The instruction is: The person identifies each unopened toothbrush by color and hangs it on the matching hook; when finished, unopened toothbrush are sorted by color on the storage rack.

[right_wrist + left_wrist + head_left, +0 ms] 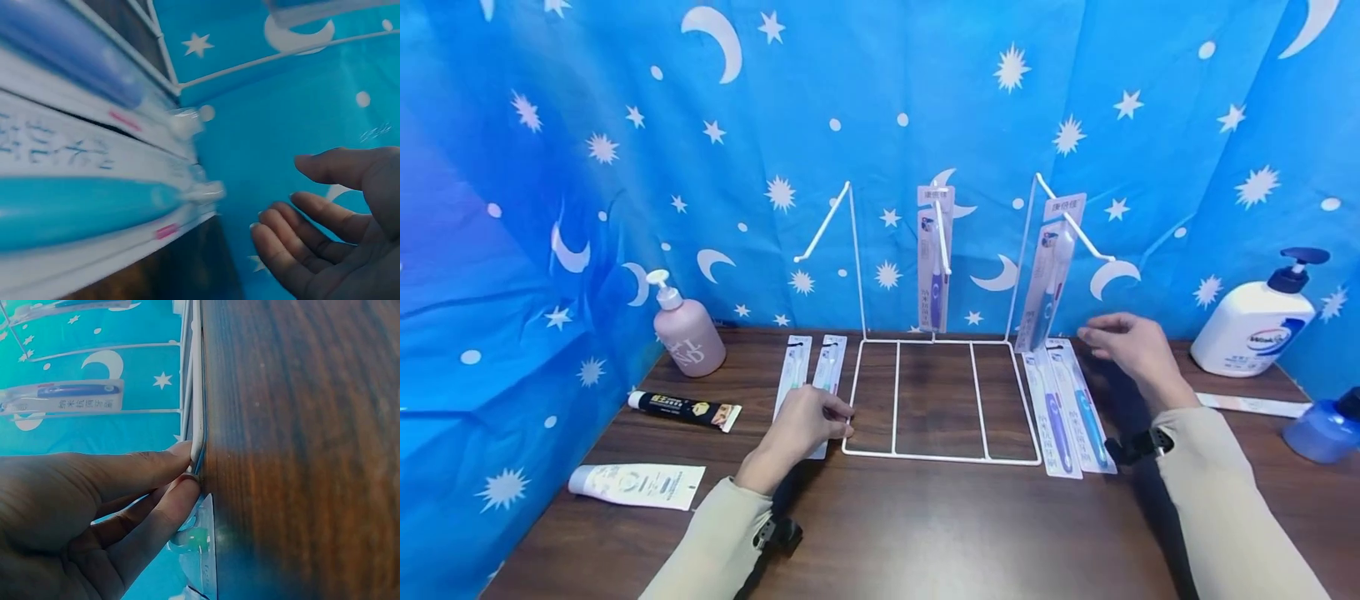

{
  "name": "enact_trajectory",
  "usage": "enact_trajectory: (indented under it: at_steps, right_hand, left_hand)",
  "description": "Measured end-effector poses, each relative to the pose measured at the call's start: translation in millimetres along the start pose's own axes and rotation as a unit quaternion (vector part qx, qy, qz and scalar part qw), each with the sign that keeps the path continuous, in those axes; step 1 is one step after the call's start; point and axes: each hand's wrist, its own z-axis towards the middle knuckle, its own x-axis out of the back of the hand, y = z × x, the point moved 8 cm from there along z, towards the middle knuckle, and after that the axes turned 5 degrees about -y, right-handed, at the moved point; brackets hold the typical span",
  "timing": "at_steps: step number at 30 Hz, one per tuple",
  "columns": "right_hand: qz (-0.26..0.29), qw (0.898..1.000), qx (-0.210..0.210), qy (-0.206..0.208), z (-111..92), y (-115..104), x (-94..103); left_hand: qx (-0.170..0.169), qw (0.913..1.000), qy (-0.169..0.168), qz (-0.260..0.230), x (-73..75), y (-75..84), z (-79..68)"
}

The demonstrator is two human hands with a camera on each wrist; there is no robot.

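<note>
A white wire rack (pixel 940 459) stands on the table, its three arms raised at the back. My left hand (pixel 801 427) is at its front left corner; in the left wrist view the thumb and fingers pinch the white wire (pixel 197 394). Packaged toothbrushes hang on the middle arm (pixel 936 283) and on the right arm (pixel 1047 275). My right hand (pixel 1131 346) is in the air right of the rack, fingers apart with nothing between them. Near it lie a purple packaged toothbrush (pixel 1054 421) and a blue one (pixel 1086 412).
Two more packaged toothbrushes (pixel 795 362) lie left of the rack, partly behind my left hand. Farther left are a pink pump bottle (pixel 691 337), a black tube (pixel 681 408) and a white tube (pixel 640 486). A white pump bottle (pixel 1251 329) and a blue bottle (pixel 1322 432) stand on the right.
</note>
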Motion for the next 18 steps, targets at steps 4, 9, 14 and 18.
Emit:
enact_trajectory:
  at_steps: [4, 9, 14, 18]
  right_hand:
    - [-0.011, 0.999, -0.034, -0.029, 5.2, 13.2, -6.3]
    - [-0.018, 0.998, -0.051, -0.043, 4.8, 26.5, -11.8]
    - [-0.036, 0.995, -0.07, -0.067, 5.9, 30.3, -18.3]
    - [-0.046, 0.993, -0.071, -0.079, 6.6, 31.3, -20.3]
  left_hand:
    - [0.008, 0.9999, -0.008, -0.006, 1.4, 0.1, 1.9]
    - [0.004, 0.9998, -0.002, -0.017, 0.3, 1.7, 0.3]
    - [0.004, 1.0, 0.0, -0.002, -0.3, 1.0, -0.8]
    - [0.005, 1.0, 0.006, 0.001, 0.9, 1.0, 0.7]
